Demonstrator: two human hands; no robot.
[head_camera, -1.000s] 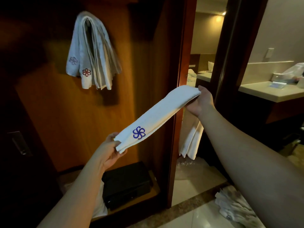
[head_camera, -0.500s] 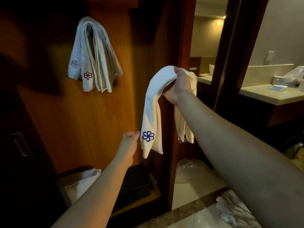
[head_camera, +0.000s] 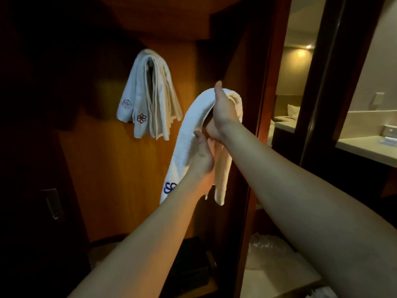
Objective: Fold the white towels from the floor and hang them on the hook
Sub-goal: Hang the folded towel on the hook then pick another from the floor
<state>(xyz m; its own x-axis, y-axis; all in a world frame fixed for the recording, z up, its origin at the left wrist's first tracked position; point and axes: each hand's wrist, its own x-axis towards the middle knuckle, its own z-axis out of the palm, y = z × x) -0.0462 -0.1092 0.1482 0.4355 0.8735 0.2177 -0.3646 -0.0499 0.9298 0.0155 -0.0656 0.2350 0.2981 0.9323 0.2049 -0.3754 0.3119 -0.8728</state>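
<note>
A folded white towel [head_camera: 189, 134] with a blue flower mark hangs doubled over my right hand [head_camera: 221, 114], which grips it at the fold, thumb up. My left hand [head_camera: 202, 155] reaches up between the two hanging halves and touches the front half; its fingers are hidden behind the cloth. Several folded white towels [head_camera: 148, 97] with red flower marks hang on the hook [head_camera: 150, 60] on the wooden back panel, up and to the left of my hands.
A dark box [head_camera: 189, 267] sits on the low shelf of the wooden niche. To the right a door frame [head_camera: 264, 104] opens onto a tiled floor [head_camera: 279, 274], with a counter [head_camera: 365, 147] farther right. A metal latch [head_camera: 52, 203] is on the dark left panel.
My right hand carried the draped towel a little left toward the hook. My left hand rose from below the towel's end and now touches its hanging front half.
</note>
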